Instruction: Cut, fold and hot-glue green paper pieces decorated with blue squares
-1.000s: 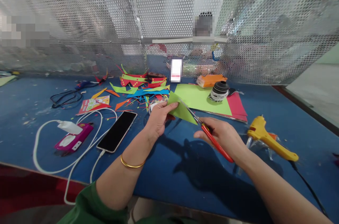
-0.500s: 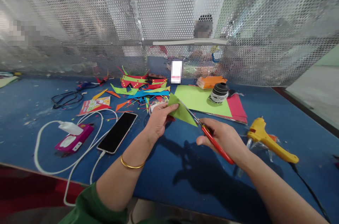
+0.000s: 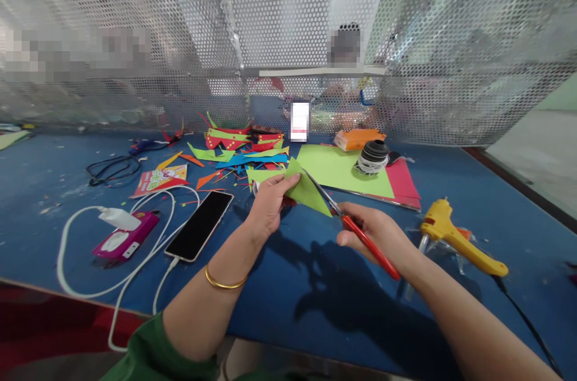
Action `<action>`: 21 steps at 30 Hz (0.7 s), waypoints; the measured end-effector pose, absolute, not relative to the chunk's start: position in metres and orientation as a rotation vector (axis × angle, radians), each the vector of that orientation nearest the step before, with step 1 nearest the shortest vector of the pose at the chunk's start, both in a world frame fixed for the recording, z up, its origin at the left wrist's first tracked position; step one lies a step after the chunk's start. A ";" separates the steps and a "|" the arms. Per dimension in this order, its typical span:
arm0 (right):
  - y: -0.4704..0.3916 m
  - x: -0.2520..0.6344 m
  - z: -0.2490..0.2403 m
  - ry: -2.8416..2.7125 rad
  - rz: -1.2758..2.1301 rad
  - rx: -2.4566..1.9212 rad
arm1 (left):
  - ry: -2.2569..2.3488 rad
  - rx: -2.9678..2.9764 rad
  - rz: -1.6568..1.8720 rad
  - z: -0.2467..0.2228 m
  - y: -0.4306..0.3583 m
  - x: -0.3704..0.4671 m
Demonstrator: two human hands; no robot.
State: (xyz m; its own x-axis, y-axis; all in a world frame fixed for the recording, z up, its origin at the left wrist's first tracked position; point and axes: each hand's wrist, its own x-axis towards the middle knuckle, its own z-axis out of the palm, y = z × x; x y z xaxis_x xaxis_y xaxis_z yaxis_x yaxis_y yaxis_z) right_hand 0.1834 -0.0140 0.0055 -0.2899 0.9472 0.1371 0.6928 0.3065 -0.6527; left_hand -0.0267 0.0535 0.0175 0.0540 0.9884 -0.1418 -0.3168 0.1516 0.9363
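My left hand [image 3: 271, 204] pinches a folded-looking piece of green paper [image 3: 310, 193] between thumb and fingers, above the blue table. In my right hand [image 3: 372, 225] are red-handled scissors [image 3: 367, 244], my fingers wrapped about the grips. Their blades lie along the right edge of the green paper, pointing up and left; whether they touch it I cannot tell. Part of a white round item, possibly a tape roll, is hidden behind my left hand. Beyond it lie green, blue and orange paper scraps [image 3: 243, 160].
A black phone [image 3: 199, 226] and a purple power adapter [image 3: 127, 235] with white cables lie left. Green sheets [image 3: 342, 170] bear a black round object [image 3: 373, 157]. A yellow glue gun [image 3: 460, 237] rests right. A lit phone [image 3: 300, 121] leans on the perforated metal screen [image 3: 288, 20].
The scissor blades have shifted slightly to the outer right edge of the green paper. A green strip now shows behind my left hand, on the scraps. Both hands barely moved.
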 end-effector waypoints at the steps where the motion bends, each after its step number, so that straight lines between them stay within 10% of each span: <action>1: -0.014 0.183 0.004 -2.061 0.683 -1.444 | 1.019 0.896 1.217 0.017 0.053 -0.027; 21: -0.017 0.173 0.002 -1.899 0.913 -1.406 | 1.025 1.053 1.193 0.014 0.049 -0.023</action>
